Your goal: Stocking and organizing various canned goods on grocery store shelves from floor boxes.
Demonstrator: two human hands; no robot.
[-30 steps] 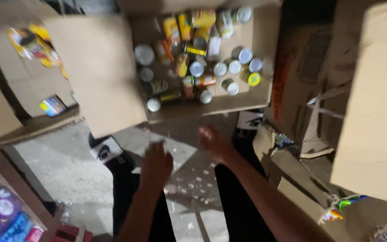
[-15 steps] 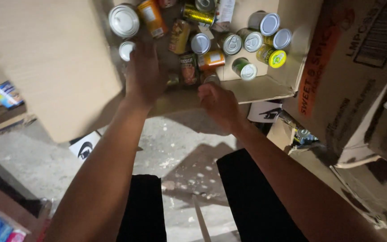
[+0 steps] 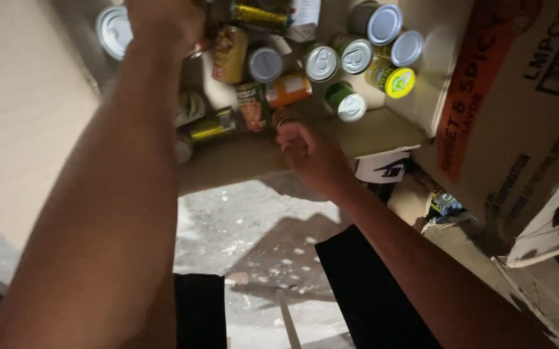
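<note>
Head view looks down into an open cardboard box [image 3: 383,129] packed with tins and cans, some upright, some lying on their sides.

The left hand [image 3: 166,22] reaches deep into the box near its far left side, over the cans there. Its fingers are cut off by the top edge of the picture, so I cannot tell whether it grips anything. Just left of it stands a tin with a silver lid [image 3: 112,29]; just right of it lies a can with a red and yellow label [image 3: 229,53].

The right hand [image 3: 311,155] is at the near edge of the box, fingers curled loosely and closed on nothing that can be seen. Its fingertips sit just beside a small dark can [image 3: 284,117] lying at the box's near edge; whether they touch it is unclear. An orange can [image 3: 287,89] lies on its side just beyond that. A green can [image 3: 344,102] with a pale lid stands to the right, and a yellow-lidded can [image 3: 392,81] stands near the right wall, with silver-topped tins [image 3: 383,24] behind it toward the far right corner.

A larger cardboard carton [image 3: 512,110] with orange printing stands beside the box on the right. Below is a speckled concrete floor [image 3: 253,226], with the person's dark trousers [image 3: 370,291] at the bottom.
</note>
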